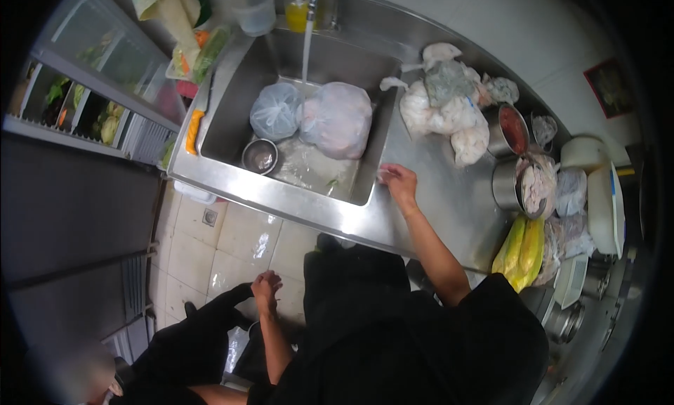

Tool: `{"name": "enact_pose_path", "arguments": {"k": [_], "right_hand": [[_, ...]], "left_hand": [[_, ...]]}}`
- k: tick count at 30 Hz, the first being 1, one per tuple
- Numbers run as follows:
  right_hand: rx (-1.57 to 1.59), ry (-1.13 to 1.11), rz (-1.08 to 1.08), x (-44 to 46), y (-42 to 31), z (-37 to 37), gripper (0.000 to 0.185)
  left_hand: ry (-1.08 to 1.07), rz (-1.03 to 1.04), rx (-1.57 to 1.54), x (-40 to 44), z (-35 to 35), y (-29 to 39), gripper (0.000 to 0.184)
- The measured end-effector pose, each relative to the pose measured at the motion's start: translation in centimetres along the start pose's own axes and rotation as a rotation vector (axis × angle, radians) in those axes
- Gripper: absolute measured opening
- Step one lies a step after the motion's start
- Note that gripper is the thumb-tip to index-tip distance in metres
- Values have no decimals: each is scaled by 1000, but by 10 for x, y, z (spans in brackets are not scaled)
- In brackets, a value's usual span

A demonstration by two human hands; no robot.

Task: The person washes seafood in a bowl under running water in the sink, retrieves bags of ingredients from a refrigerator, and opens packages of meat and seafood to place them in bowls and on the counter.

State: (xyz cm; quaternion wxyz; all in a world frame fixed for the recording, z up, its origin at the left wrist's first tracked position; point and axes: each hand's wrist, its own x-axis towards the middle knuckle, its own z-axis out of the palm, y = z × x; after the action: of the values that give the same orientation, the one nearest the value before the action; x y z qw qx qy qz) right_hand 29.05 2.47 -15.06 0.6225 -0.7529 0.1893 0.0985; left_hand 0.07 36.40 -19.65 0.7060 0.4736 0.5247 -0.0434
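Note:
My right hand [399, 184] is over the right rim of the steel sink [295, 200], fingers bent and slightly apart, with nothing I can make out in them. Low over the floor hangs my left hand [266, 290], its fingers loosely curled and apart, holding nothing visible. Inside the basin sit a small tied plastic bag [276, 111] and a larger filled plastic bag [338, 120]. A small metal bowl [260, 156] stands near the basin's front left corner. Water runs from the faucet [313, 11] behind the bags.
A knife with an orange handle [194, 132] lies on the left rim. On the right counter are white bagged items [439, 113], metal pots [507, 186] and a yellow bag [521, 250]. Another person [189, 342] is at lower left, near a glass-doored cabinet [105, 61].

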Motion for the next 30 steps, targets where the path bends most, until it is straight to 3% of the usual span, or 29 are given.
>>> {"name": "enact_pose_path", "arguments": {"k": [3,6,12,14,20,21,22,23,24,25,26,27,28,30], "right_hand": [[473,-150,53,-19,-26,17,24],[520,-271,49,-21,-31,16,32],[649,-134,79,-38,-34,-31,30],[674,-32,88,-48,-27,-59,28],[901,157,148,-86,40,-159,25],[941,241,161,-102,39,-167,25],[924,296,152,-114,46,-173,25],[910,390,139,-130,56,-183,25],[911,465,121,-155,65,-190,27],[781,546,130,-169,75,-194,28],[719,659,205,-181,82,-199,29],[804,720,192,-204,98,-201,27],[765,838,232,-216,97,-199,21],[795,957,284,-249,118,-194,18]], "left_hand": [[-72,57,-43,-10,18,29,20],[-142,137,16,-14,47,57,22],[-215,370,169,-15,104,107,17],[-147,511,228,10,111,127,20],[417,1079,821,122,108,232,39],[475,1194,872,178,92,238,43],[515,1170,951,181,95,252,46],[287,1235,861,184,90,261,45],[139,1134,711,203,94,268,43],[-32,1068,642,167,113,274,40],[-140,1098,767,121,127,274,38],[-171,1226,799,127,129,268,38],[2,1344,765,112,143,254,35],[-6,1309,863,75,151,232,29]]}}
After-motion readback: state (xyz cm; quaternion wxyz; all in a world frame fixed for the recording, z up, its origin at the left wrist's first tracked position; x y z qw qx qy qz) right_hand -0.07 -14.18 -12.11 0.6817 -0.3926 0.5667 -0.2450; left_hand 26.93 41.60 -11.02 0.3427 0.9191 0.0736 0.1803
